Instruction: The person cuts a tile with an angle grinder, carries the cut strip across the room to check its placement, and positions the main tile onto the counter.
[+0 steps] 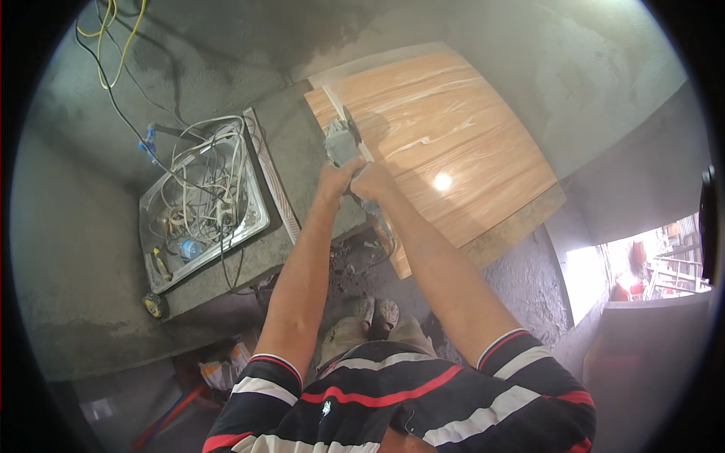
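Both my hands are wrapped round a dusty grey angle grinder (343,148) near the middle of the view. My left hand (332,180) closes on its left side, and my right hand (371,182) grips it on the right, farther back. At the front, the dark cutting disc (349,119) meets the left part of a large glossy wood-patterned tile (468,143). A pale line runs along the tile beside the disc. The grinder's cord hangs behind my right hand, past the tile's near left corner. How the fingers wrap underneath is hidden.
Left of the tile, a metal sink (260,219) set in the grey counter (283,113) holds tangled cables and pliers (161,264). A pale strip (272,174) lies along its right side. A tape measure (155,305) sits at the counter's near left. Yellow cable (121,64) hangs at upper left.
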